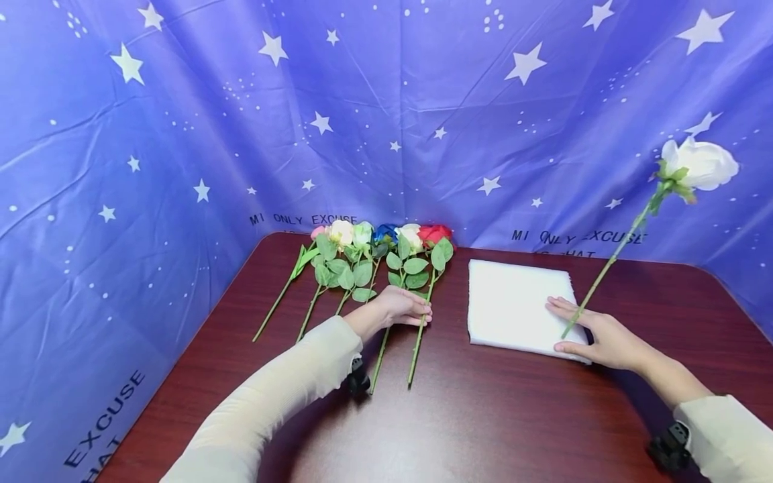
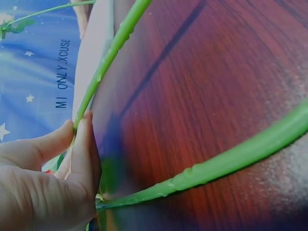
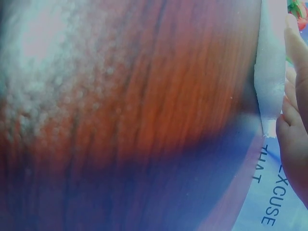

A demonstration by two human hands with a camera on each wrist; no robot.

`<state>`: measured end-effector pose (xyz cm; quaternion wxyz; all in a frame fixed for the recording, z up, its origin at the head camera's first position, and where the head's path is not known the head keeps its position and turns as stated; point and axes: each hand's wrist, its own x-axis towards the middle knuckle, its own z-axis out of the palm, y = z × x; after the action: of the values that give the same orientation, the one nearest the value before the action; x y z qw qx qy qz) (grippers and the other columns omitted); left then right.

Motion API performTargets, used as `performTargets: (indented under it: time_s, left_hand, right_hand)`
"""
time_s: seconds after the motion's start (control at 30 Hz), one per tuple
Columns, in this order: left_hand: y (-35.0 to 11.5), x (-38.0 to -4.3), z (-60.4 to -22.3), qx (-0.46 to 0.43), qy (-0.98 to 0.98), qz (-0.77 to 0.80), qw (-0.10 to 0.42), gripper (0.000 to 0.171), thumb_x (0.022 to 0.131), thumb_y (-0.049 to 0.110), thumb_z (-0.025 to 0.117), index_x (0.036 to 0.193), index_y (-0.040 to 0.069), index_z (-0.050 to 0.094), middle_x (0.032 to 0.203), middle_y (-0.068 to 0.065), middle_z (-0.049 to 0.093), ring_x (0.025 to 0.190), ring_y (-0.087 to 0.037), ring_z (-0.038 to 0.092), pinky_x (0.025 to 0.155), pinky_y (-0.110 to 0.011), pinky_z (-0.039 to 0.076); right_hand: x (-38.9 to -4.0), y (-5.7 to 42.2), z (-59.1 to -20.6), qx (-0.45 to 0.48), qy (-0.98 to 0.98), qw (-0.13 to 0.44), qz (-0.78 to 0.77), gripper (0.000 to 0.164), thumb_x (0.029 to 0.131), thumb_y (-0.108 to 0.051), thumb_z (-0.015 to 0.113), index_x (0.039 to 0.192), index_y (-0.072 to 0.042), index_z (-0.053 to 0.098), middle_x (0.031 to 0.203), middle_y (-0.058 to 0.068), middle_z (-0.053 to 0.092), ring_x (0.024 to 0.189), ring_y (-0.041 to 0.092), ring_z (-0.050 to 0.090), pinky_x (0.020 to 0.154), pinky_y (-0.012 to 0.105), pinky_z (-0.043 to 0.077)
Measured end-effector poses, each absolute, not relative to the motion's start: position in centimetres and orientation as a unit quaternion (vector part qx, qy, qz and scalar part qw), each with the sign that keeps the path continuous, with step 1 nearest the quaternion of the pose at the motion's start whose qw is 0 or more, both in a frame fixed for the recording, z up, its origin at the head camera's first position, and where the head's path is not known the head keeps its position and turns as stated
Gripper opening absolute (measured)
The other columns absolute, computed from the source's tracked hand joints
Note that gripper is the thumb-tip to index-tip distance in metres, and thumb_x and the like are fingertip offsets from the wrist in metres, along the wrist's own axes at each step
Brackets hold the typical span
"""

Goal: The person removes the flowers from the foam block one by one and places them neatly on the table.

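Observation:
My left hand (image 1: 398,307) pinches the stem of a red rose (image 1: 436,235) at the right end of a row of artificial flowers. In the left wrist view, thumb and fingertips close on that green stem (image 2: 111,55), above the tabletop. Beside it, another stem (image 2: 211,171) runs past the hand. A white rose (image 1: 703,164) stands tilted to the right, its stem's lower end at a white foam block (image 1: 513,302). With fingers spread around the stem's base, my right hand (image 1: 610,339) rests on the block's right side. Only part of it shows in the right wrist view.
Left of the red rose lie a white rose (image 1: 410,236), a blue rose (image 1: 384,234), paler blooms (image 1: 341,233) and a pink flower (image 1: 317,232), stems toward me. A blue starry curtain (image 1: 386,134) borders the dark wooden table (image 1: 483,416).

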<state>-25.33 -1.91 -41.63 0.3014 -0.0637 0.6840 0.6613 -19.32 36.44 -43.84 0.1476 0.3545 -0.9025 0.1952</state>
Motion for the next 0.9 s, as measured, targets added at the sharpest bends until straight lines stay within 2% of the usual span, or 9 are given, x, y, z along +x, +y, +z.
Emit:
performTargets:
  time_s: [0.13,0.27,0.37,0.43,0.5,0.6,0.73,0.9]
  left_hand:
    - [-1.7,-25.6,-41.3,-0.071,0.683,0.655,0.315,0.028,0.088,-0.007,0.061,0.116,-0.011,0.063,0.103,-0.022,0.072,0.065,-0.013,0.066,0.085,-0.033,0.061]
    - [-1.5,-25.9,-41.1,-0.076,0.681,0.652,0.326,0.028,0.089,-0.006,0.060,0.117,-0.011,0.062,0.087,-0.016,0.073,0.065,-0.014,0.066,0.089,-0.034,0.059]
    - [-1.4,-26.2,-41.0,-0.078,0.685,0.647,0.327,0.028,0.090,-0.005,0.060,0.116,-0.011,0.063,0.080,-0.012,0.072,0.065,-0.014,0.066,0.090,-0.034,0.059]
    - [-1.3,-26.3,-41.1,-0.079,0.691,0.642,0.323,0.027,0.089,-0.005,0.061,0.116,-0.011,0.063,0.086,-0.015,0.074,0.066,-0.014,0.066,0.089,-0.033,0.060]
    - [-1.3,-26.3,-41.1,-0.080,0.698,0.638,0.317,0.027,0.089,-0.005,0.061,0.115,-0.011,0.064,0.097,-0.020,0.074,0.066,-0.014,0.066,0.087,-0.033,0.060]
    - [-1.4,-26.2,-41.2,-0.081,0.709,0.630,0.306,0.026,0.088,-0.007,0.062,0.113,-0.012,0.064,0.108,-0.023,0.071,0.066,-0.014,0.066,0.085,-0.034,0.061]
    - [-1.6,-26.0,-40.9,-0.079,0.727,0.615,0.293,0.024,0.086,-0.009,0.062,0.110,-0.011,0.066,0.109,-0.021,0.071,0.068,-0.014,0.065,0.083,-0.034,0.062]
    - [-1.7,-25.9,-40.3,-0.064,0.751,0.597,0.274,0.025,0.086,-0.010,0.062,0.110,-0.011,0.066,0.116,-0.024,0.068,0.081,-0.021,0.071,0.084,-0.034,0.061]
  right_hand:
    - [-19.4,36.6,-43.9,0.356,-0.902,0.151,0.192,0.077,0.068,-0.019,0.086,0.135,-0.001,0.053,0.139,0.022,0.054,0.136,-0.020,0.018,0.104,-0.009,0.016]
    - [-19.5,36.6,-43.8,0.357,-0.901,0.154,0.190,0.078,0.067,-0.019,0.086,0.136,-0.002,0.053,0.143,0.016,0.052,0.136,-0.020,0.018,0.105,-0.008,0.015]
    - [-19.4,36.6,-43.7,0.358,-0.900,0.156,0.195,0.079,0.067,-0.019,0.086,0.137,-0.004,0.053,0.149,0.004,0.046,0.136,-0.020,0.019,0.105,-0.008,0.015]
    - [-19.4,36.5,-43.7,0.358,-0.899,0.157,0.196,0.079,0.067,-0.020,0.086,0.137,-0.005,0.052,0.150,-0.004,0.042,0.136,-0.020,0.019,0.105,-0.008,0.015]
    - [-19.4,36.5,-43.8,0.358,-0.899,0.156,0.199,0.079,0.068,-0.020,0.086,0.137,-0.006,0.052,0.150,-0.007,0.041,0.136,-0.020,0.020,0.105,-0.008,0.015]
    - [-19.3,36.5,-43.9,0.356,-0.900,0.153,0.198,0.078,0.068,-0.020,0.086,0.137,-0.005,0.052,0.149,0.001,0.045,0.136,-0.020,0.019,0.105,-0.008,0.015]
    - [-19.4,36.5,-44.0,0.351,-0.905,0.148,0.190,0.078,0.068,-0.020,0.085,0.136,-0.003,0.053,0.143,0.016,0.052,0.136,-0.021,0.017,0.105,-0.008,0.014]
    - [-19.4,36.5,-44.0,0.351,-0.906,0.148,0.187,0.077,0.069,-0.020,0.085,0.137,-0.003,0.052,0.142,0.019,0.052,0.136,-0.021,0.016,0.105,-0.009,0.013]
